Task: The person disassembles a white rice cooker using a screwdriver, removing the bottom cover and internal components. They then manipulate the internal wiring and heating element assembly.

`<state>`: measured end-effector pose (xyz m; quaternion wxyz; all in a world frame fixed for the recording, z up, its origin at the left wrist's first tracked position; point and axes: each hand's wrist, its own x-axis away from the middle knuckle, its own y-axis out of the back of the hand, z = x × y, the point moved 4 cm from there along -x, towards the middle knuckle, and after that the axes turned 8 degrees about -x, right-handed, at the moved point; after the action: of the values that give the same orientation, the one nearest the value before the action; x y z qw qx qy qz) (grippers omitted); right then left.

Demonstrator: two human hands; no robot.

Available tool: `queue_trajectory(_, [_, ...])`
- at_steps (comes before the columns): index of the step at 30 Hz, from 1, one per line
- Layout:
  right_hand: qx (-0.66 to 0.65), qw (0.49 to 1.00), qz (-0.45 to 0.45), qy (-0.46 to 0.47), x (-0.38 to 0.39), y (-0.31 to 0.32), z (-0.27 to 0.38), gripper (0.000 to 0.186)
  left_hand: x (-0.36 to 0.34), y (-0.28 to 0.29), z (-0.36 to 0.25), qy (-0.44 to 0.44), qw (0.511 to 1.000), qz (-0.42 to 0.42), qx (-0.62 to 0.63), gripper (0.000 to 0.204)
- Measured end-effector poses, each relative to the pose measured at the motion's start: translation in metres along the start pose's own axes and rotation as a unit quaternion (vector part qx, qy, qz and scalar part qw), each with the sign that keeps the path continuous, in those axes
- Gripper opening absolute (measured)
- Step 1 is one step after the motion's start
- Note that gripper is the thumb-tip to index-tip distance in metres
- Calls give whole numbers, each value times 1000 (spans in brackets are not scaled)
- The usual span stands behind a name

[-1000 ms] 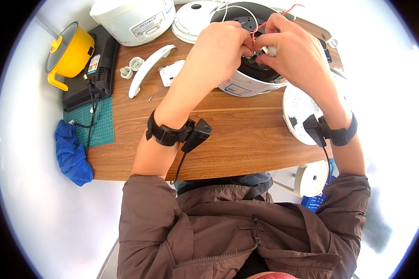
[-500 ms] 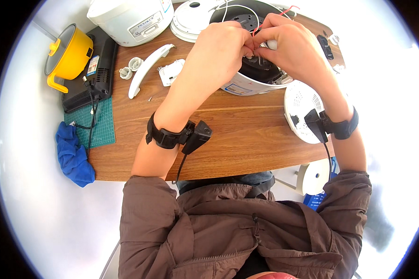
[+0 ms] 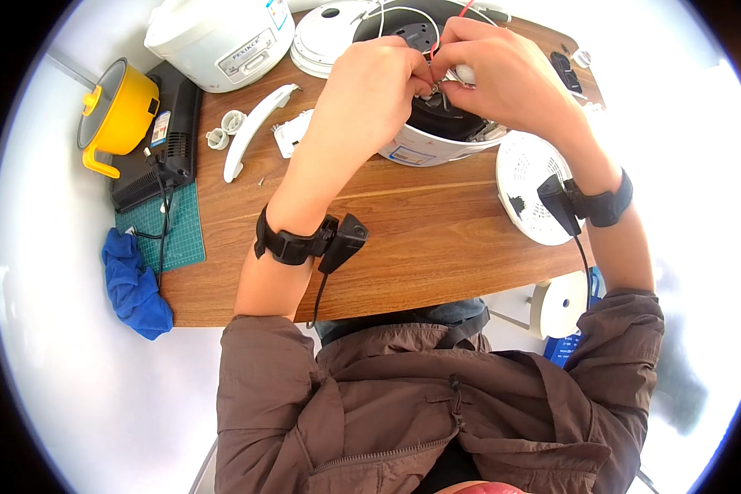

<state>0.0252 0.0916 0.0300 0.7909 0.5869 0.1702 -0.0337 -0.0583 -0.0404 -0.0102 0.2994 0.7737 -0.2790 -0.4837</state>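
Both my hands work over a white rice cooker body (image 3: pixel 436 150), its dark open underside and inner parts facing up. My left hand (image 3: pixel 372 92) is closed in a pinch, knuckles up; what its fingertips hold is too small and hidden to name. Close against it, my right hand (image 3: pixel 506 81) has thumb and forefinger bent together around a thin red wire (image 3: pixel 434 49) that runs down to the fingertips. Small metal bits show between the two hands. A white wire (image 3: pixel 380 20) loops above the dark cavity.
At the back left stand a white rice cooker (image 3: pixel 222 49) and a yellow pot (image 3: pixel 123 107) on a black appliance. A curved white handle (image 3: pixel 251 132), white caps (image 3: pixel 233 123) and a screw (image 3: pixel 262 181) lie left. A perforated white plate (image 3: pixel 519 177) rests at right, a blue cloth (image 3: pixel 133 284) at the left edge.
The view has shifted slightly, so the table things sit a little further left. My hands stay together over the rice cooker body, with only small finger movement.
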Motion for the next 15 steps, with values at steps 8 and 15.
queue_trajectory(8, [-68,998,1,15,8,1,-15,12,1,-1,2,-3,1000,1,8,7])
queue_trajectory(15, [-154,982,39,-97,11,0,-26,13,1,-3,3,2,1000,16,14,7])
